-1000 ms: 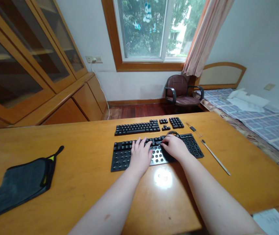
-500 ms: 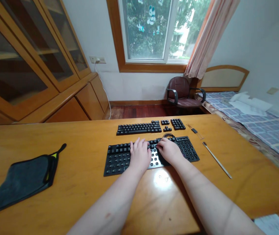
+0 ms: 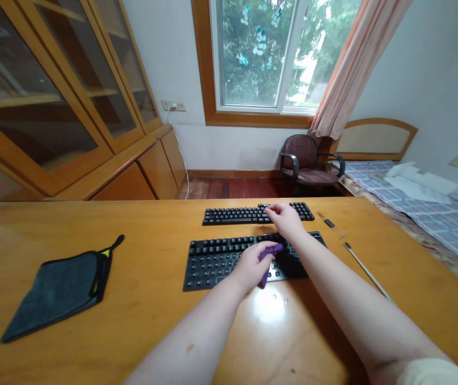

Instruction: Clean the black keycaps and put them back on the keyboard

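A black keyboard (image 3: 207,267) lies on the desk, its top row still capped and many bare key posts below. My left hand (image 3: 249,270) rests over its middle, fingers closed round a purple cloth (image 3: 273,249). Behind it are loose black keycaps (image 3: 231,215), laid out in keyboard order. Above their right part is my right hand (image 3: 287,220), thumb and fingertips pinched together; whatever they hold is too small to make out. My right hand and forearm hide some keycaps and the keyboard's right part.
On the wooden desk (image 3: 152,299), a dark grey cloth (image 3: 66,280) lies at left. To the right are a small dark piece with thin wires (image 3: 328,222) and a thin stick with a dark tip (image 3: 367,271). Beyond the desk stand a chair (image 3: 301,155) and a bed (image 3: 429,214).
My right hand has left the keyboard and reached farther forward, over the loose keycaps. My left hand has shifted right and now shows a purple cloth in its grip. The camera view has turned slightly.
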Available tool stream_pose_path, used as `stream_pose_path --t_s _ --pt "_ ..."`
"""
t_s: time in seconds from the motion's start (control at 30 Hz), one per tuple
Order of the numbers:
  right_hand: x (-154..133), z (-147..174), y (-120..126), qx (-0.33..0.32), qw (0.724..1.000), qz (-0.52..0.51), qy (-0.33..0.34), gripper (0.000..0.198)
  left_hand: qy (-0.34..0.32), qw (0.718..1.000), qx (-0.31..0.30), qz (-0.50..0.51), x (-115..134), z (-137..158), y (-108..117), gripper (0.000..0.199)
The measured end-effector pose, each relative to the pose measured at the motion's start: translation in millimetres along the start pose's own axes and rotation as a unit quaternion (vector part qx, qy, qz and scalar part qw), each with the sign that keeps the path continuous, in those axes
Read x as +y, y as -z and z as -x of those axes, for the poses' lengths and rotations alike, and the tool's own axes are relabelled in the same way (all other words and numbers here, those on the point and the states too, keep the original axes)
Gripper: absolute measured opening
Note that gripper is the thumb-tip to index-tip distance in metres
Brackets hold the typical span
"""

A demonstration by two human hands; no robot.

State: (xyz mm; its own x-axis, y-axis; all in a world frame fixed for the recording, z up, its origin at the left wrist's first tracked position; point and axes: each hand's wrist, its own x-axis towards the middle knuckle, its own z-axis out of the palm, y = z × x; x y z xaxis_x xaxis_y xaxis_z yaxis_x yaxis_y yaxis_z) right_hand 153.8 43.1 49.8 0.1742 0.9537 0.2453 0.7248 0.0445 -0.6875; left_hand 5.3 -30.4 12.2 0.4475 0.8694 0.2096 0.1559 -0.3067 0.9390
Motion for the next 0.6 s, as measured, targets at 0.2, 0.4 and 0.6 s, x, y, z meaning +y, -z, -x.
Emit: stream_pose_path --t_s 0.2,0.4,0.6 --pt "21 -87 -9 -0.076 0.975 0.199 -0.067 0.020 -0.011 1.000 -0.005 -0.020 2 1 0 0.032" --pt "28 -120 -29 -0.140 0.954 0.248 -0.098 0.037 0.009 1.000 0.007 -0.002 -1 -1 0 0.032" --pt "29 -131 -44 -0.157 0.937 0.289 -0.118 0.054 0.017 1.000 0.012 0.007 -2 -1 0 0.031"
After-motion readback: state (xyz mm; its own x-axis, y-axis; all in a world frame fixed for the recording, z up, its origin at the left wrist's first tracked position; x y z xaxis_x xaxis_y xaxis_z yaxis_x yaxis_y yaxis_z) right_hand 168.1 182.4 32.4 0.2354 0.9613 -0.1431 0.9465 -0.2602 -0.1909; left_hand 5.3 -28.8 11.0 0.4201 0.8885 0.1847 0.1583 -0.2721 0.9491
